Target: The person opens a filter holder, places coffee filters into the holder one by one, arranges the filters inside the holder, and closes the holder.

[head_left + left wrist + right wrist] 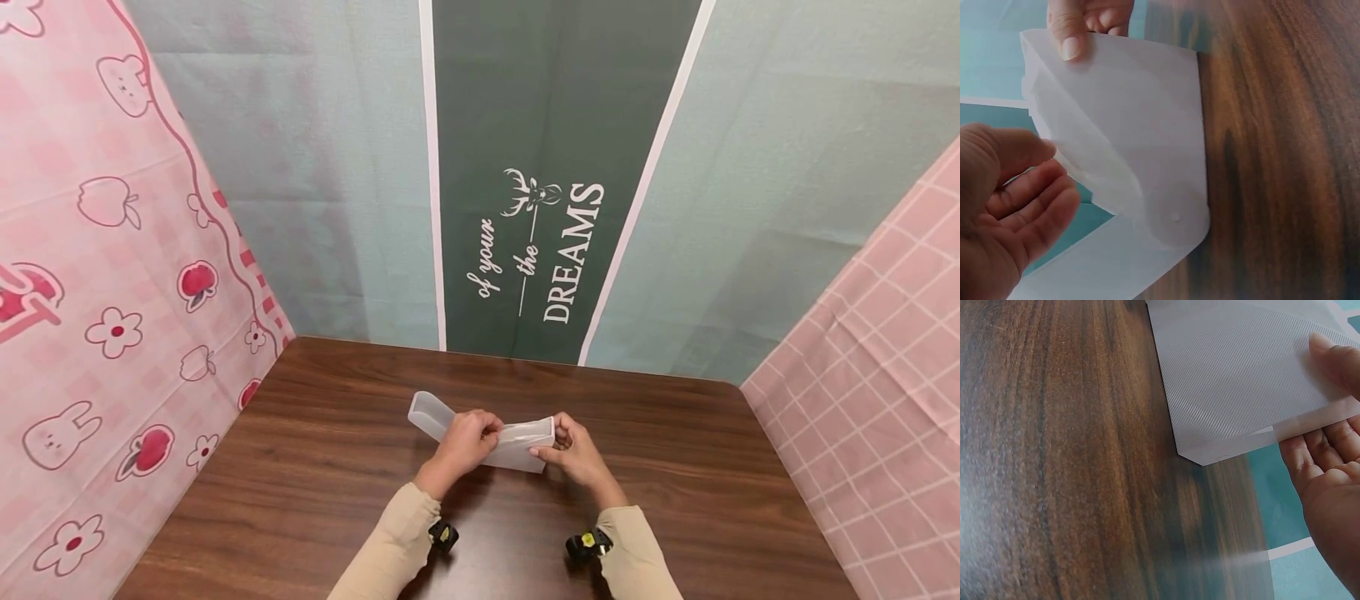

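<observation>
A white translucent plastic case (516,458) stands on its long edge on the table, its opening facing up. Its hinged cover (429,412) is swung out to the left, and the round pivot shows in the left wrist view. Inside the opening are thin translucent sheets (1088,156). My left hand (465,443) is at the opening, thumb and forefinger pinching the edge of the sheets. With my right hand (576,452) I grip the case's right end, thumb (1335,359) on the ribbed near face and fingers behind the end wall.
The brown wood-grain table (315,500) extends around the case. Behind it hangs a green and grey-blue cloth (517,333), with pink patterned cloths (150,333) at the sides. A black wrist camera (444,536) sits at each sleeve cuff.
</observation>
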{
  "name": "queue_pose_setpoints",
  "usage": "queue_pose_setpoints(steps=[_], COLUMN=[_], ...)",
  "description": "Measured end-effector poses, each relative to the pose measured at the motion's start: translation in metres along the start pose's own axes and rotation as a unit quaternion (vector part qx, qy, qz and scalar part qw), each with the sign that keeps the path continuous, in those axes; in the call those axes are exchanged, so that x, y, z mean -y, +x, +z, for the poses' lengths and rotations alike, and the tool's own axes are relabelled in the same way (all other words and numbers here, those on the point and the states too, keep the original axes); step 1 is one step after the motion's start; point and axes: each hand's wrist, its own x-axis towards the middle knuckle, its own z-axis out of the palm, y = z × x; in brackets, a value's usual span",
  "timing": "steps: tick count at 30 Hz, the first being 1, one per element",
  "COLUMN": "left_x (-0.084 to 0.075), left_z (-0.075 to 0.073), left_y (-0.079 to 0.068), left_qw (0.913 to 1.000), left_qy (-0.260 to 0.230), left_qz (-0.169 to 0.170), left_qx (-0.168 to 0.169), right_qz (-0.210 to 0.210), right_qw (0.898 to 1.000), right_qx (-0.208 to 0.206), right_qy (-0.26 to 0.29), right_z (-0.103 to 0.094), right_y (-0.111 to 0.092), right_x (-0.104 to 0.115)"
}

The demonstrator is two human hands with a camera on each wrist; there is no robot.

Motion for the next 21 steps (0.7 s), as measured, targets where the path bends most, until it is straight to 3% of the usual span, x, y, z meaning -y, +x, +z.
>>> queue_pose_setpoints(steps=[10,13,15,18,21], left_x=[-0.006,-0.007,-0.009,-0.012,-0.015], left_z=[-0.009,-0.01,-0.012,-0.016,-0.019], left_y=[0.001,0.0,-0.002,-0.003,-0.004], left_qw=[0.9998,0.9971,0.9899,0.9713,0.9618], left_qy=[0.014,0.069,0.131,0.223,0.259], left_qz=[0.006,0.03,0.053,0.081,0.084], left_qx=[0.014,0.011,0.011,0.015,0.023], right_qz=[-0.003,-0.002,-0.002,-0.003,-0.005], right_qw=[1.0,1.0,1.0,1.0,1.0], right_qx=[-0.002,0.0,0.002,0.002,0.002], right_qy=[-0.008,-0.011,-0.011,-0.01,-0.007], right_z=[0.0,-0.001,-0.001,-0.001,-0.001], right_y=[0.001,0.0,0.0,0.0,0.0], right_x=[-0.001,-0.002,-0.002,-0.002,-0.001])
